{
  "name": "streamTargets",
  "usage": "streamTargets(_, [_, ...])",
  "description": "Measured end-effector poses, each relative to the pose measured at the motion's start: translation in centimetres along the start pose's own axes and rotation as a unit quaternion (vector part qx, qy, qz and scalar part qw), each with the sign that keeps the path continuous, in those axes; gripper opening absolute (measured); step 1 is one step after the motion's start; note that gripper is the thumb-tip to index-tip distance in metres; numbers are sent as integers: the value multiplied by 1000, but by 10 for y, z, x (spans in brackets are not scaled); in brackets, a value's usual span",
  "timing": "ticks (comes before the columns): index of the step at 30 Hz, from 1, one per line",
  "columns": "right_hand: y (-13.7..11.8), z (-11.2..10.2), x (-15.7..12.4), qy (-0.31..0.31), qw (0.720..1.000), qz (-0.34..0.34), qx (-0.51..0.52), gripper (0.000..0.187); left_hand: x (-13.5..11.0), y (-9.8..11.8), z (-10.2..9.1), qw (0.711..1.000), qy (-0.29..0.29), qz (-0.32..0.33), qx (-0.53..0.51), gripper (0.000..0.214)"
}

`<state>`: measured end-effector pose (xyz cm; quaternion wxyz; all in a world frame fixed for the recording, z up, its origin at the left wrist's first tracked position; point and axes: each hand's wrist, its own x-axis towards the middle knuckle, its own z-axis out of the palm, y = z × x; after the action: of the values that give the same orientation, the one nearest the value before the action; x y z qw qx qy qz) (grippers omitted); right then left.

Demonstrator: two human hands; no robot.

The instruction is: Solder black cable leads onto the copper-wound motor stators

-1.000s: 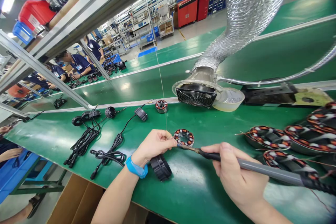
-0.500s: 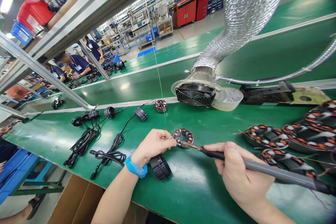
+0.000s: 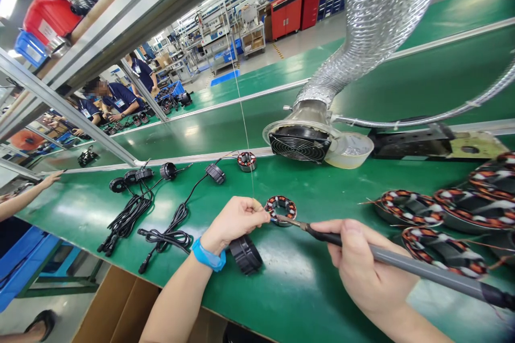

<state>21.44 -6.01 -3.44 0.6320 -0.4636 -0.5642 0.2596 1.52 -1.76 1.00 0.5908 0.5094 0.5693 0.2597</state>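
A small stator ring (image 3: 280, 209) with copper windings lies on the green bench in front of me. My left hand (image 3: 235, 221), with a blue wristband, pinches a thin solder wire (image 3: 241, 112) that hangs down from above, right beside the ring. My right hand (image 3: 368, 270) grips a grey soldering iron (image 3: 406, 268) like a pen, its tip touching the ring's near edge. A black round part (image 3: 245, 254) sits just under my left wrist.
A fume extractor fan (image 3: 300, 144) on a silver hose stands behind the ring. Larger wound stators (image 3: 410, 208) are piled at the right. Black cables with round ends (image 3: 169, 225) lie at the left. A small stator (image 3: 247, 161) sits further back. Another person's hand (image 3: 50, 178) reaches in at far left.
My hands have barely moved; the iron tip stays at the ring. At far left another person's arm has reached onto the bench.
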Motion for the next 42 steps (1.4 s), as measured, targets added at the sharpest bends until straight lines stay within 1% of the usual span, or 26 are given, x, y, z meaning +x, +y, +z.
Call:
streamTargets(5, [0, 1, 4, -4, 999, -47, -19, 34, 1, 0, -1, 1000, 0, 3, 5, 35])
streamTargets(9, [2, 5, 9, -13, 995, -89, -43, 25, 1, -1, 0, 1000, 4, 3, 11, 34])
streamTargets(12, [4, 10, 13, -41, 987, -139, -72, 19, 1, 0, 0, 1000, 2, 4, 7, 35])
streamTargets(15, [10, 14, 14, -76, 977, -168, -110, 21, 1, -1, 0, 1000, 3, 0, 8, 37])
streamTargets(17, [17, 17, 13, -90, 972, -173, -131, 29, 1, -1, 0, 1000, 4, -1, 11, 38])
streamTargets(19, [28, 21, 11, -107, 968, -168, -151, 46, 2, -1, -1, 1000, 3, 2, 11, 39])
streamTargets(21, [38, 25, 10, -138, 964, -158, -161, 59, 3, -2, -1, 1000, -2, 5, 3, 40])
streamTargets(23, [47, 29, 10, -169, 962, -152, -152, 64, 3, -2, -1, 1000, -7, 7, -6, 43])
streamTargets(26, [54, 34, 14, -198, 959, -149, -138, 61, 3, -2, -2, 1000, -8, 3, -16, 44])
streamTargets(29, [58, 37, 18, -204, 957, -160, -128, 55, 3, -1, -7, 1000, -7, 5, -9, 41])
streamTargets(34, [58, 29, 25, -215, 954, -169, -126, 52, 3, 2, -18, 998, 9, 27, 51, 41])
streamTargets(38, [60, 20, 28, -215, 955, -165, -121, 49, 6, -2, -27, 999, -19, 1, 36, 45])
streamTargets(42, [69, 18, 29, -214, 958, -152, -114, 52, 12, -9, -37, 999, -33, -20, 17, 47])
